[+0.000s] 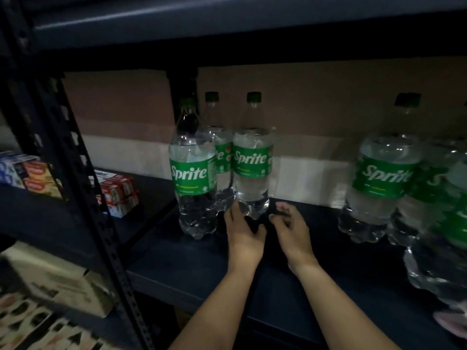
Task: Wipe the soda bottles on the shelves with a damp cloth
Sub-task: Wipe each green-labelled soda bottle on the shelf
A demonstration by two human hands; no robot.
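Bare dark shelf (197, 271) lies open below and between both hands. Three Sprite bottles (251, 157) stand just ahead; more bottles (384, 188) crowd the right.

- We see soda bottles (252, 170) of clear, shiny plastic with smooth green labels.
- We see a dark shelf (192, 258) that looks like matt painted metal.
- We see brown cardboard (316, 102) behind, dull and flat.
- We see small boxes (118, 193) of glossy paper.
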